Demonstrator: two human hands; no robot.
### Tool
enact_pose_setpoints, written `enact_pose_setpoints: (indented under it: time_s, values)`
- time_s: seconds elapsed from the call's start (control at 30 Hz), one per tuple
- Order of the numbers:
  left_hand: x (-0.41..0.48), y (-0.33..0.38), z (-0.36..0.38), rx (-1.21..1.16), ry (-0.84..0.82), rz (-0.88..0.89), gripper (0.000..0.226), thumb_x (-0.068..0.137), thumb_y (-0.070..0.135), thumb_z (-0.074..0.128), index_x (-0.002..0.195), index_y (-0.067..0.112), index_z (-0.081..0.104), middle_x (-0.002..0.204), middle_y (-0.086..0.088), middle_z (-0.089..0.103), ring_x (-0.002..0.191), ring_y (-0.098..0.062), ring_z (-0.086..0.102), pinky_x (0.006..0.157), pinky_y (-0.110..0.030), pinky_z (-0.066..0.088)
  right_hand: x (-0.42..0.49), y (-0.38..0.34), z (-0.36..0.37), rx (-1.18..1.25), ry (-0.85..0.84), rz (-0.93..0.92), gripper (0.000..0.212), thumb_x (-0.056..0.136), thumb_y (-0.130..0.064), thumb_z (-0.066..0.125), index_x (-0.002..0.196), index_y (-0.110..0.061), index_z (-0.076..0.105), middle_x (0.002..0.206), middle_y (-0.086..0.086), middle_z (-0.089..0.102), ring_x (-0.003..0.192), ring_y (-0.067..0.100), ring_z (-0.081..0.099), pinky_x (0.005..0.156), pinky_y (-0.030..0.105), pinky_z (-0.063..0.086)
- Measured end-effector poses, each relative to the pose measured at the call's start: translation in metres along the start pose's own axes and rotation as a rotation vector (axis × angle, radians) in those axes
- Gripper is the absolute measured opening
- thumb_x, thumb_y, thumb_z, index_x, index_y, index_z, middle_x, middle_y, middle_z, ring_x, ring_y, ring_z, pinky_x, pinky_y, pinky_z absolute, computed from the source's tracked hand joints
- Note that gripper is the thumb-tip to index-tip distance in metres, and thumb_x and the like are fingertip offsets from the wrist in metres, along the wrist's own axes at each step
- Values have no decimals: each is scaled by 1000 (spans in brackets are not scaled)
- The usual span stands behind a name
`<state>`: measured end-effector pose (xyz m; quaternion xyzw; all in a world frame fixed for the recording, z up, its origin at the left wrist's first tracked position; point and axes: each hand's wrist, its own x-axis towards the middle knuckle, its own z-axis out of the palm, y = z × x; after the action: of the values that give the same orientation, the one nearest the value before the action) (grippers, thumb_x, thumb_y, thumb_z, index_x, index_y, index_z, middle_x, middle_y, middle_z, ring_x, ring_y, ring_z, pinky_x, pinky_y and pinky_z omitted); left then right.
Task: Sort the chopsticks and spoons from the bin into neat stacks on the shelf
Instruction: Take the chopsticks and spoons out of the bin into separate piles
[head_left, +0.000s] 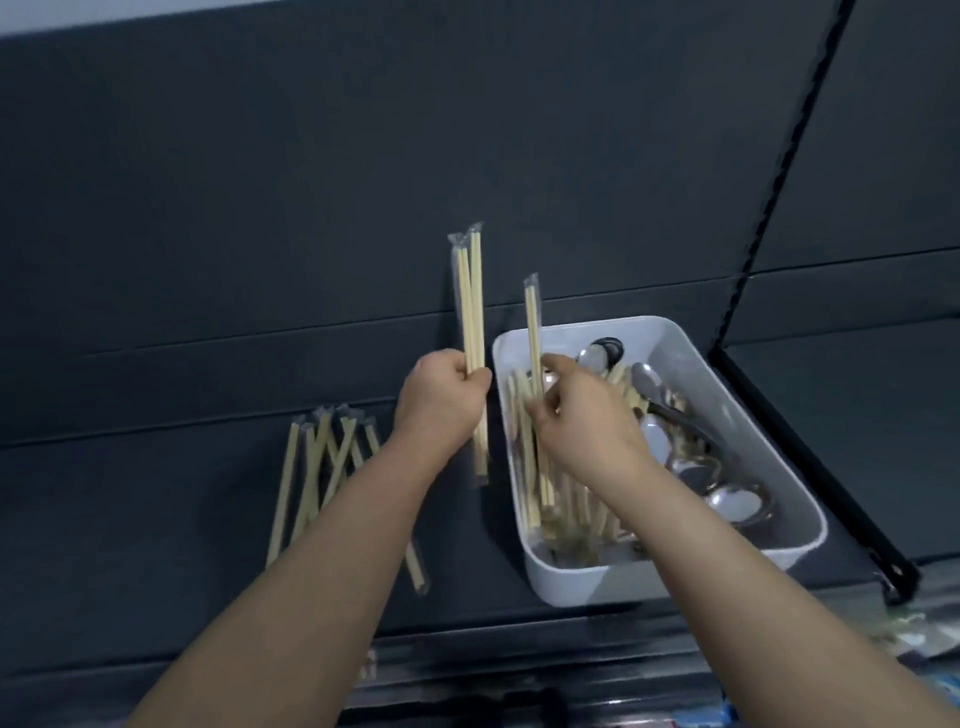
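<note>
**Both hands full of wrapped chopsticks over the bin**

So here's where we are. Our left hand (441, 397) is closed around a couple of wrapped chopstick pairs (471, 312), held upright with the clear wrapper tips pointing to 12 o'clock and the bottom ends poking out below the fist. Our right hand (576, 415) sits just beside it at 3 o'clock, pinching a single wrapped pair (533, 338), also upright, right above the left end of the white bin (737, 384).

The bin sits on the dark shelf (208, 493), at about 4 o'clock from the middle of the view. Inside it, more wrapped chopsticks (524, 467) are stacked along the left side, and the metal spoons (732, 501) are jumbled on the right, with a few bowls showing up at the far end too. We can't count them, it's a bit blurry.

Over at 8 o'clock, on the shelf and well apart from the bin, there's our loose pile of chopsticks (324, 457), fanned out and crossing each other, partly hidden behind our left forearm.
</note>
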<state>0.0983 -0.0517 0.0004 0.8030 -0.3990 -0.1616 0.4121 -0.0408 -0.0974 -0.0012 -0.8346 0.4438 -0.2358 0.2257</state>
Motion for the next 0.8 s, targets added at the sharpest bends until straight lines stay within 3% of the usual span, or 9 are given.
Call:
enact_pose_setpoints:
  time_s: [0.1,0.2,0.27,0.33,0.53,0.63,0.7,0.8]
  values:
    - [-8,-43,-43,172,-66,-154,30,90,23,62,63,17,52,63,-3,55,63,-24,55,62,-33,45,-2,-41,35,-25,-122,-83,37,90,-24,58,124,-12,51,104,10,67,105,32,59,80,36,47]
    - [-19,-89,-71,258,-149,-267,11,88,23,67,85,13,64,92,-9,67,85,-26,63,73,-29,48,-8,-70,69,-132,-279,-100,36,91,-25,59,123,-10,52,114,14,61,108,34,58,80,35,45]
    - [-27,-113,-82,295,-159,-325,26,88,26,68,108,9,65,107,-7,65,97,-25,62,82,-29,49,-12,-79,90,-183,-359,-78,30,91,-23,58,117,-8,53,113,14,61,106,35,58,73,32,41]
    - [-31,-130,-90,301,-151,-346,35,88,29,67,116,9,63,115,-7,65,102,-24,62,86,-30,50,-13,-82,107,-206,-409,-35,22,92,-20,57,110,-7,54,111,14,61,103,34,58,70,31,40]
    - [-34,-145,-100,415,-195,-364,36,89,41,65,109,12,59,94,1,60,85,-18,61,68,-30,50,-17,-84,138,-341,-481,9,16,94,-22,50,104,-14,60,102,6,64,84,25,57,65,29,42]
    - [-33,-137,-102,571,-183,-279,26,92,39,60,102,15,63,95,3,63,83,-17,62,62,-27,48,-20,-87,133,-550,-396,-92,17,91,-16,51,102,-18,64,98,3,65,84,24,59,62,27,38]
    - [-29,-129,-100,574,-153,-197,11,93,32,58,92,22,63,96,5,63,86,-16,61,71,-30,53,-21,-87,123,-587,-264,-171,18,89,-12,53,101,-18,64,99,3,64,92,25,59,61,27,36]
    - [-22,-106,-90,516,-102,-80,14,90,27,58,95,25,71,101,7,71,96,-18,64,83,-35,55,-22,-81,96,-556,-23,-253,12,84,-17,60,93,-21,66,91,1,63,91,25,59,56,26,32]
